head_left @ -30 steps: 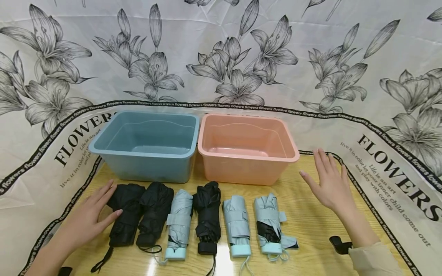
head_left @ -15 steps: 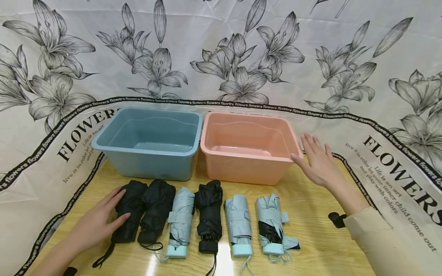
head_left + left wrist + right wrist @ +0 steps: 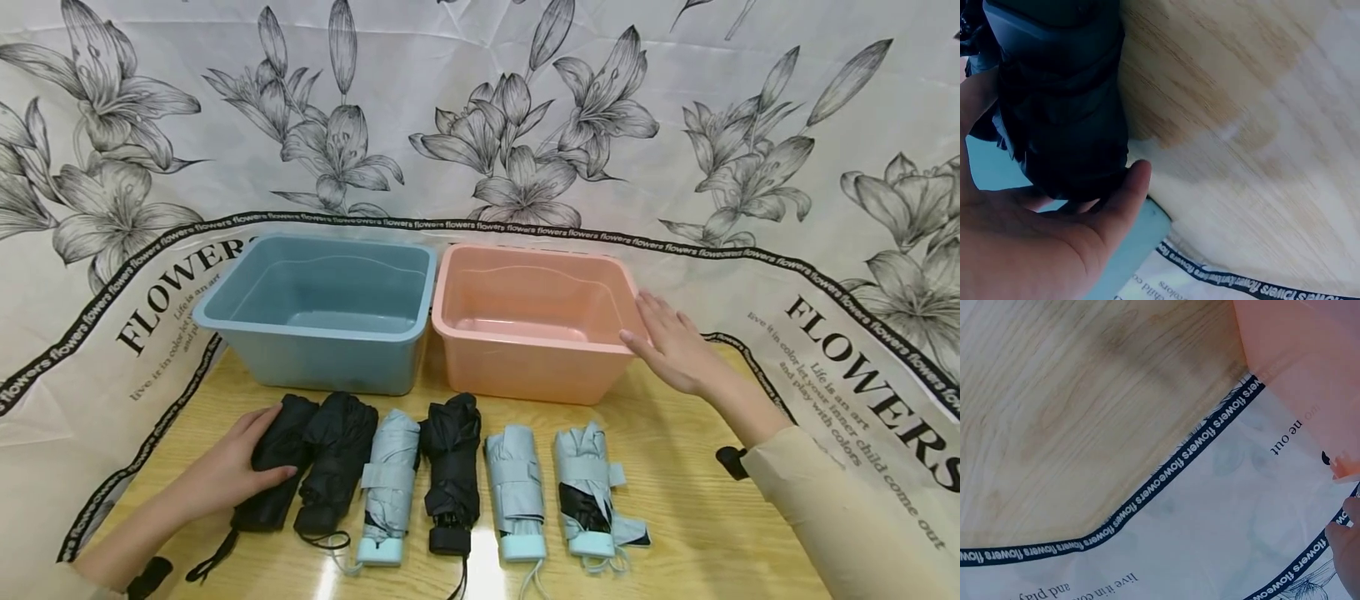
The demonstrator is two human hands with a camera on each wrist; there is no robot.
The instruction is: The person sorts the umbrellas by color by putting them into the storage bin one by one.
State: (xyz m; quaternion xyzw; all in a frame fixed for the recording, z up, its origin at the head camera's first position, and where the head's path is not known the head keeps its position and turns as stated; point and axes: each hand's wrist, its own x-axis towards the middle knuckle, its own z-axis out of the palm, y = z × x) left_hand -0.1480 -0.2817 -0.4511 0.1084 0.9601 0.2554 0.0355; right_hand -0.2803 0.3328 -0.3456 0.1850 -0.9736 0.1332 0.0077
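Six folded umbrellas [image 3: 450,458]: side by side along the worktop [image 3: 675,500], rightward from the left hand [image 3: 228,467].
Outermost black umbrella [image 3: 287,442]: right of that palm, long axis running away from the person, far end leaning right.
Left hand: nearer, thumb and fingers clamped around it.
Right hand [image 3: 670,346]: well apart, fingers straight, apparently touching the pink bin [image 3: 525,375] on its left.
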